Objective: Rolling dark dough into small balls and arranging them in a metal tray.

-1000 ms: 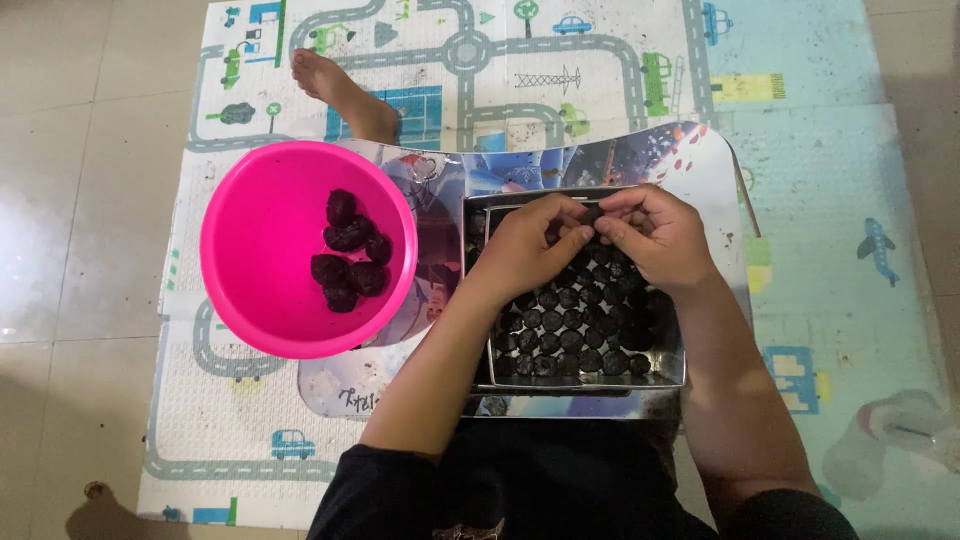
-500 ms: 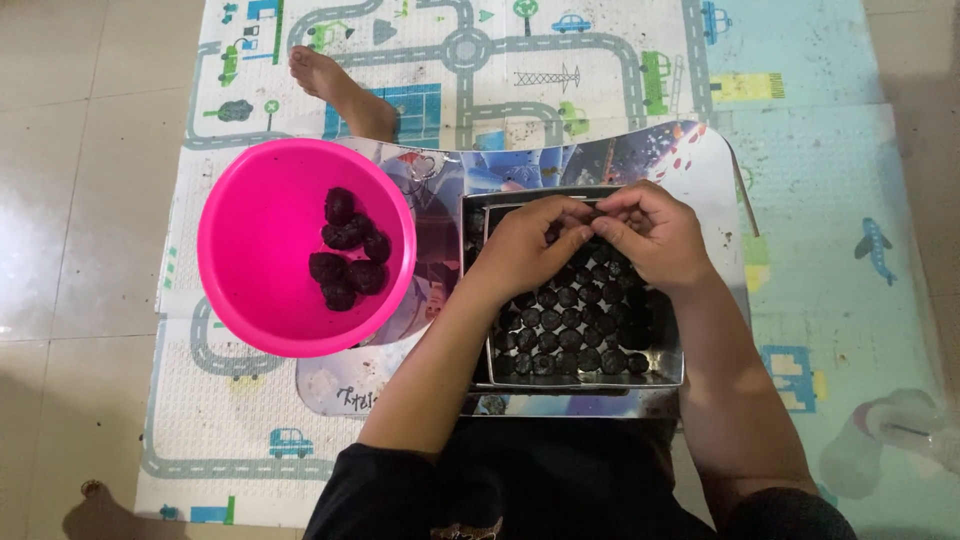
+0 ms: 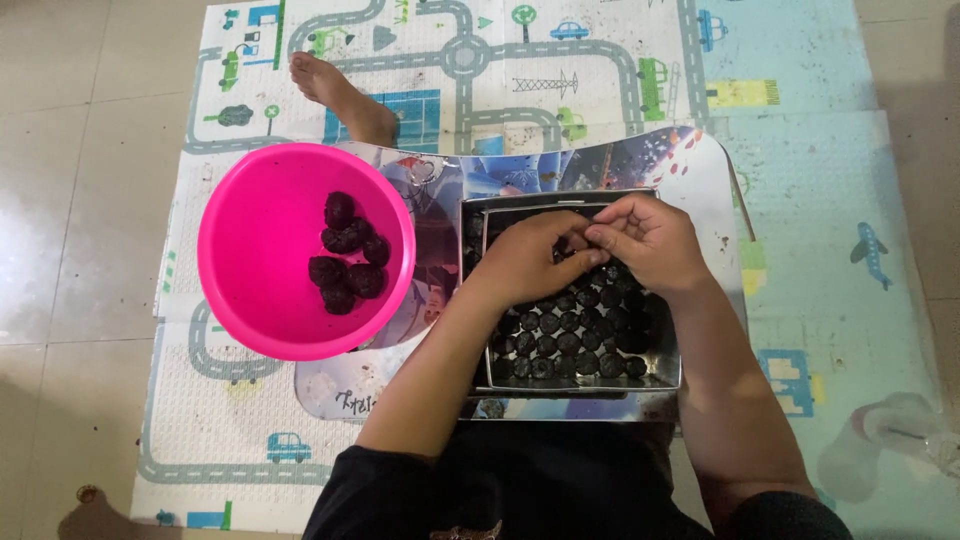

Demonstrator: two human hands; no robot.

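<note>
Hands meet over the far end of the metal tray (image 3: 570, 385), as I read it from the head cam. Left hand (image 3: 535, 258) lies palm down across the tray's upper left part, fingers curled and closed, tips pointing right. Right hand (image 3: 645, 240) sits just beside it, fingers bunched tight, thumb and forefinger pinched together at the point where both hands touch. A small dark piece appears to sit in that pinch, but I cannot tell for certain; too small, partly hidden by the knuckles.

Tray: rectangular, shiny rim, filled w/ rows of dark round balls (image 3: 575, 345) packed close together. Rows nearest the body are in plain sight; far rows are covered by the hands.

Tray rests on a low printed lap table (image 3: 690, 160) w/ rounded corners and a colourful picture top. Pink plastic bowl (image 3: 250, 290) stands on the table's left part, just beside the tray, approx. level w/ the left forearm. Bowl holds a small cluster of dark lumps (image 3: 345, 255), larger than the tray balls, piled toward its right side.

Under the table: play mat (image 3: 800, 60) w/ road and car print, laid on a tiled floor (image 3: 60, 150). Bare foot (image 3: 335, 90) rests on the mat beyond the bowl. Clear plastic bottle (image 3: 915, 430) lies at the right edge, well apart from the tray.
</note>
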